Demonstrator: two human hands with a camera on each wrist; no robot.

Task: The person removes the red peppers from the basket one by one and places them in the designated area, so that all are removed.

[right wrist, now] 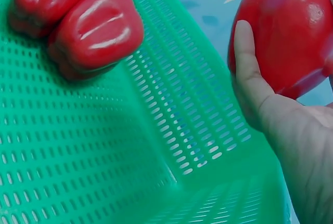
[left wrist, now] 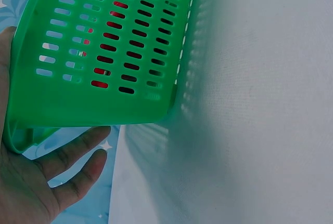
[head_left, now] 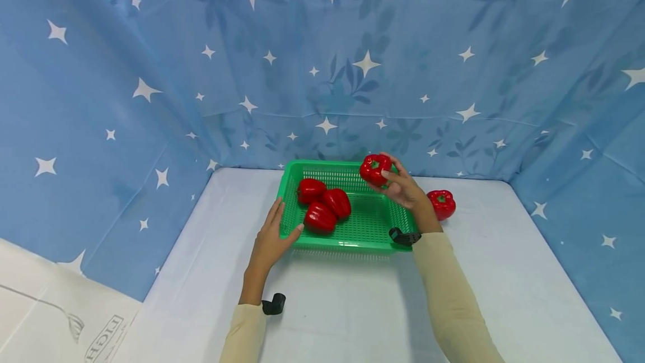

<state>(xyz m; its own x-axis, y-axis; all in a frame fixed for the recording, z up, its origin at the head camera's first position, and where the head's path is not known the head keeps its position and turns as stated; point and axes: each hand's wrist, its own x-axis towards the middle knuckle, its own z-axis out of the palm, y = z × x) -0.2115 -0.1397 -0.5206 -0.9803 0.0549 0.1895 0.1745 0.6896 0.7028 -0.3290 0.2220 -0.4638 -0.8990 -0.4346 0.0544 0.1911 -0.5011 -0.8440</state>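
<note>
My right hand holds a glossy red bell pepper over the back right part of a green plastic basket. In the right wrist view, the thumb lies along the side of this pepper. Three more red bell peppers lie together in the left half of the basket. At the basket's front left corner, my left hand rests with fingers straight along the outside and thumb spread over the rim. The left wrist view has two fingers extended past the slotted basket wall.
Another red bell pepper sits on the white-covered table, right of the basket and partly behind my right wrist. A blue curtain with white stars hangs behind the table and along both sides.
</note>
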